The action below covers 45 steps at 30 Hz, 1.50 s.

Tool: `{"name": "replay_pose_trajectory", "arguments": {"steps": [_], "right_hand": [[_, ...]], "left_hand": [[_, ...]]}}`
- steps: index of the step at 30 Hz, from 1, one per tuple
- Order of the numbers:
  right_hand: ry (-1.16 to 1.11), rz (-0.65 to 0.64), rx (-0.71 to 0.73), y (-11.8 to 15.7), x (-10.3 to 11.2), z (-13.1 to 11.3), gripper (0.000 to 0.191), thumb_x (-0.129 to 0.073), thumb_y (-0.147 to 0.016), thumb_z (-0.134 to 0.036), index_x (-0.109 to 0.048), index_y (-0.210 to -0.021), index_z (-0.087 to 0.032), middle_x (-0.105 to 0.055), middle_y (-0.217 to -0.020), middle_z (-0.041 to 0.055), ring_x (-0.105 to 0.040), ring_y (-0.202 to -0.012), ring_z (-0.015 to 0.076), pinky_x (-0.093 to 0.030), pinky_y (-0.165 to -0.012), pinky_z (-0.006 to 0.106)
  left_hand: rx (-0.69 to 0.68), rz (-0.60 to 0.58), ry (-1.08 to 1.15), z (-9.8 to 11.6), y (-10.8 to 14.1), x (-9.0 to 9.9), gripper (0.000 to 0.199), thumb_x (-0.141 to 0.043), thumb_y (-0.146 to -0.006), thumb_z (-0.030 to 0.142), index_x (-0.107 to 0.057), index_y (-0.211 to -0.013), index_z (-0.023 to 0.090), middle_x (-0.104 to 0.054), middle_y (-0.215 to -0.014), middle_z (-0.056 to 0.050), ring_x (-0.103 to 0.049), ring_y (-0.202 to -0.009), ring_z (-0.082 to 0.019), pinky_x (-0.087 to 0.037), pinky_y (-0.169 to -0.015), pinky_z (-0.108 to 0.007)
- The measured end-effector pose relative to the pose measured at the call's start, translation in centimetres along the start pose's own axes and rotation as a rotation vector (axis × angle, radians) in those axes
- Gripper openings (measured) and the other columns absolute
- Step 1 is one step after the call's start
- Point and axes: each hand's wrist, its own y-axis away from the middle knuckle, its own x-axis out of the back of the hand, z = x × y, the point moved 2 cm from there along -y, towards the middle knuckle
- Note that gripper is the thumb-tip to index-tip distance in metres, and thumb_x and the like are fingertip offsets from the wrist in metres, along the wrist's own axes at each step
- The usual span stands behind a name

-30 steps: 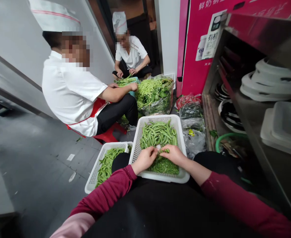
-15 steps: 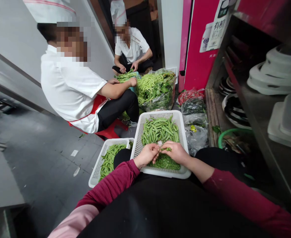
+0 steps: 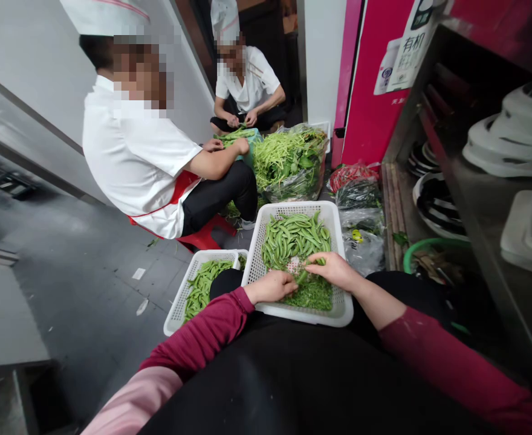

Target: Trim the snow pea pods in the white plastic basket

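Observation:
A white perforated plastic basket [image 3: 342,232] rests on my lap. Whole snap pea pods [image 3: 295,237] fill its far half, and a heap of thin green pea trimmings [image 3: 312,295] lies at its near side. My right hand [image 3: 335,269] is closed over the basket's right side, with a green pea pod [image 3: 321,261] between thumb and fingers. Low over the trimmings, my left hand [image 3: 274,286] has its fingers pinched together; what they hold, if anything, I cannot make out. Another pod [image 3: 301,277] shows just beyond its fingertips.
A second white basket [image 3: 173,315] of pods stands left of my knee. Two co-workers in white, one person [image 3: 134,151] on a red stool [image 3: 209,232], handle greens by a big bag of leafy stems [image 3: 288,158]. Metal shelving [image 3: 488,211] stands close on the right.
My hands were together at a pod above the basket. Now they are apart, the left lower over the trimmings and the right slightly up and right. The view has shifted a little.

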Motion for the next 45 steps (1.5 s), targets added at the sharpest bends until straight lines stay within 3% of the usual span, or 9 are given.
{"name": "replay_pose_trajectory", "arguments": {"steps": [6,9,12,16,20,27,30,36,45], "right_hand": [[0.432,0.137,0.108,1.6,-0.6,-0.9,0.051,-0.061,-0.07,-0.031,-0.049,-0.12,-0.027,-0.06,-0.101,0.0055,-0.058,-0.082,0.0199,-0.043,-0.066,0.028],[0.471,-0.096,0.446,2.5,-2.4,-1.9,0.034,-0.061,-0.071,-0.032,-0.059,-0.104,-0.03,-0.058,-0.101,0.003,-0.057,-0.077,0.0169,-0.042,-0.061,0.024],[0.405,-0.262,0.54,2.5,-3.9,-1.9,0.008,-0.063,-0.07,-0.028,-0.065,-0.076,-0.024,-0.059,-0.079,0.0015,-0.056,-0.069,0.0147,-0.04,-0.058,0.023],[0.059,-0.068,0.341,1.5,-4.4,-1.3,0.011,-0.066,-0.065,-0.027,-0.06,-0.062,-0.019,-0.057,-0.068,0.0003,-0.054,-0.069,0.015,-0.04,-0.063,0.026],[-0.558,0.036,-0.069,1.1,-4.7,-0.7,0.024,-0.066,-0.062,-0.037,-0.051,-0.061,-0.019,-0.042,-0.046,-0.0071,-0.038,-0.041,0.008,-0.03,-0.04,0.021],[-1.3,0.518,-0.206,-1.2,2.9,2.4,0.028,-0.066,-0.062,-0.034,-0.043,-0.062,-0.019,-0.039,-0.046,-0.0082,-0.031,-0.034,0.0032,-0.021,-0.029,0.016],[-1.376,0.368,-0.263,-1.8,4.0,2.7,0.024,-0.06,-0.067,-0.029,-0.039,-0.058,-0.019,-0.039,-0.046,-0.0071,-0.038,-0.036,0.0043,-0.03,-0.031,0.015],[-1.136,0.019,-0.346,-1.2,-0.3,1.0,0.023,-0.068,-0.062,-0.021,-0.047,-0.072,-0.019,-0.057,-0.06,-0.0032,-0.052,-0.044,0.0079,-0.044,-0.04,0.019],[-0.87,-0.283,-0.51,0.2,-5.6,1.4,0.019,-0.067,-0.062,-0.024,-0.051,-0.07,-0.017,-0.043,-0.045,-0.0085,-0.037,-0.035,0.0042,-0.036,-0.034,0.017]], "left_hand": [[0.009,-0.1,-0.258,-0.1,0.6,0.1,0.017,-0.046,-0.071,0.018,-0.059,-0.06,0.016,-0.05,-0.052,0.002,-0.038,-0.048,-0.009,-0.03,-0.051,-0.02],[-0.067,-0.149,-0.242,0.3,1.3,0.3,0.016,-0.048,-0.067,0.014,-0.058,-0.055,0.018,-0.05,-0.05,0.002,-0.038,-0.047,-0.009,-0.028,-0.051,-0.021],[-0.144,-0.067,-0.144,0.8,1.5,0.4,0.018,-0.047,-0.071,0.017,-0.057,-0.056,0.017,-0.048,-0.05,0.003,-0.037,-0.048,-0.008,-0.029,-0.051,-0.019],[-0.091,0.358,0.012,0.5,1.0,-0.6,0.031,-0.039,-0.081,0.027,-0.051,-0.056,0.014,-0.043,-0.053,0.002,-0.038,-0.052,-0.008,-0.031,-0.053,-0.019],[0.053,0.636,0.067,-0.8,0.4,-2.7,0.038,-0.03,-0.086,0.031,-0.047,-0.057,0.015,-0.042,-0.054,0.001,-0.04,-0.055,-0.009,-0.033,-0.054,-0.02],[0.192,0.174,-0.39,-3.9,0.0,-3.2,0.015,-0.049,-0.073,0.018,-0.057,-0.085,0.015,-0.051,-0.085,-0.008,-0.05,-0.079,-0.017,-0.04,-0.072,-0.026],[0.185,0.249,-0.553,-4.5,-1.3,-0.9,0.026,-0.045,-0.076,0.012,-0.052,-0.1,0.015,-0.046,-0.098,-0.01,-0.047,-0.091,-0.02,-0.04,-0.078,-0.029],[0.182,0.175,-0.722,-5.0,-4.6,1.1,0.023,-0.035,-0.081,0.008,-0.056,-0.089,0.013,-0.046,-0.099,-0.014,-0.044,-0.099,-0.024,-0.039,-0.08,-0.038],[0.287,0.213,-0.369,-5.4,-0.9,0.4,0.01,-0.056,-0.068,0.018,-0.054,-0.077,0.016,-0.055,-0.071,-0.002,-0.052,-0.068,-0.015,-0.038,-0.062,-0.023]]}}
